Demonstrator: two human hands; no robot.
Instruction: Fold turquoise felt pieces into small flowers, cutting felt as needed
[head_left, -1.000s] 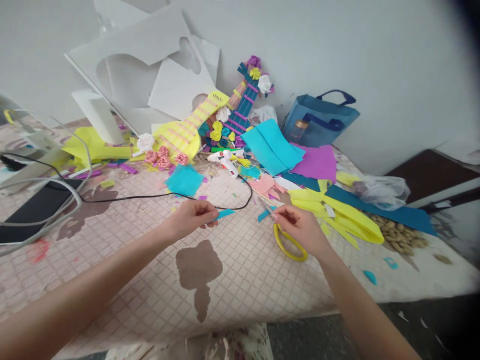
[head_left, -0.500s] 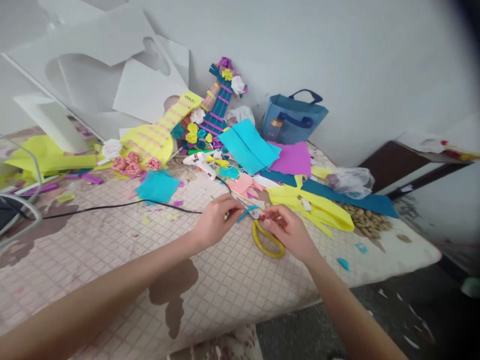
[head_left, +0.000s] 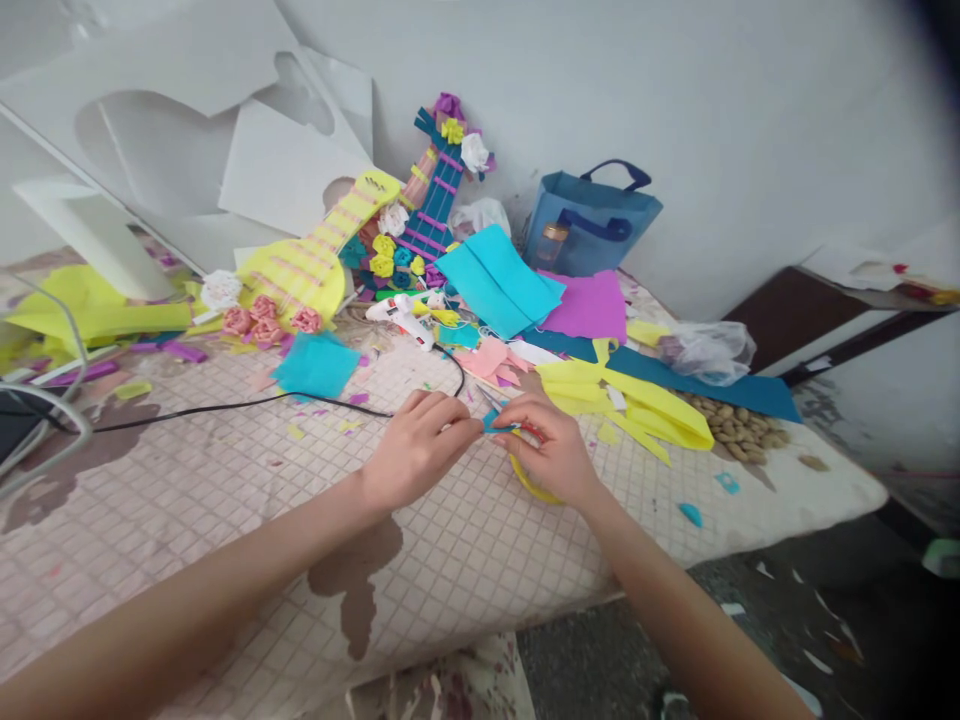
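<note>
My left hand and my right hand meet over the middle of the quilted pink cloth. Both pinch a small turquoise foam strip between their fingertips. Under my right hand lie scissors with yellow handles, partly hidden by the palm. A black cord runs across the cloth just behind my left hand.
Behind the hands lie a white glue gun, turquoise foam sheets, a purple sheet, yellow strips, two foam guitars with paper roses, a blue bag and peanuts. White cut boards lean on the wall.
My two hands came together from apart; the left brought its turquoise strip to the right hand, which now pinches it too. The view shifted right.
</note>
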